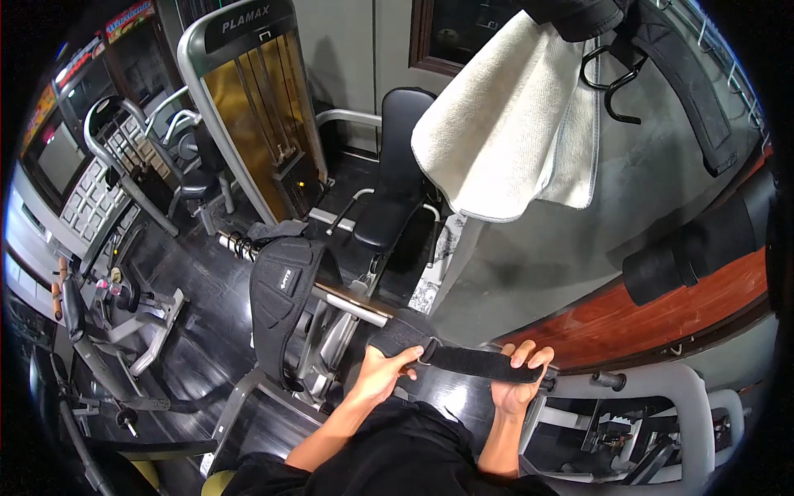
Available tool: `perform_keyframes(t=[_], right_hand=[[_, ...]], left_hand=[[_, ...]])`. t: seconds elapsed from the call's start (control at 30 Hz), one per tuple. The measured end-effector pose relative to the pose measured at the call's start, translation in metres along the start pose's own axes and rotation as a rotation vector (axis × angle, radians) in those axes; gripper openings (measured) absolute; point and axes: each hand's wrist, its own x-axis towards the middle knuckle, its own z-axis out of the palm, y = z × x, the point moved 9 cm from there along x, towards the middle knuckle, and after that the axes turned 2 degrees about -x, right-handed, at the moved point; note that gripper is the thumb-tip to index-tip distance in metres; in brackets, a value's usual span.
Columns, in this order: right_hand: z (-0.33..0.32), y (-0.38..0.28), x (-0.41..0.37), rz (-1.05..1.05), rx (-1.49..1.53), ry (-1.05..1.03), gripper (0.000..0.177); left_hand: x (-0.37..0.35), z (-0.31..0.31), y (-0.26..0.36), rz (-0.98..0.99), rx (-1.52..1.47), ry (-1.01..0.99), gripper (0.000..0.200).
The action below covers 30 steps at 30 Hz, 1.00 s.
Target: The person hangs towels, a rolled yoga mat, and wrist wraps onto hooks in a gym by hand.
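Observation:
Stretched between my two hands is a black ankle strap, by its look, with a wide padded part and a small metal ring. My left hand pinches the padded part beside the ring, thumb on top. Farther right, my right hand has its fingers curled over the strap's free end. Just beyond the strap, a metal bar juts toward me with a black padded belt hanging on it.
A white towel hangs at upper right, near a black hook. Behind the bar stand a black padded seat and a weight-stack machine. A grey machine frame is close on my right; more gym equipment stands left.

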Motion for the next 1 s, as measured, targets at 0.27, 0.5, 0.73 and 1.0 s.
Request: perform_keyframes(t=[0.27,0.5,0.73,1.0], right_hand=[[-0.003,-0.009,0.001,0.057,0.059,-0.062,0.048],[-0.001,-0.009,-0.005,0.102,-0.053,-0.134,0.045],[0.008,-0.01,-0.007,0.085,-0.207,-0.165,0.027],[0.009,-0.006,-0.002,0.134,-0.394,-0.136,0.026]], left_hand=[[-0.015,-0.005,0.029,0.29,0.324,0.185,0.015],[-0.016,0.011,0.03,0.283,0.284,0.17,0.018],[-0.005,0.015,0.001,0.353,0.702,0.072,0.018],[-0.017,0.041,0.013,0.463,1.142,-0.033,0.022]])
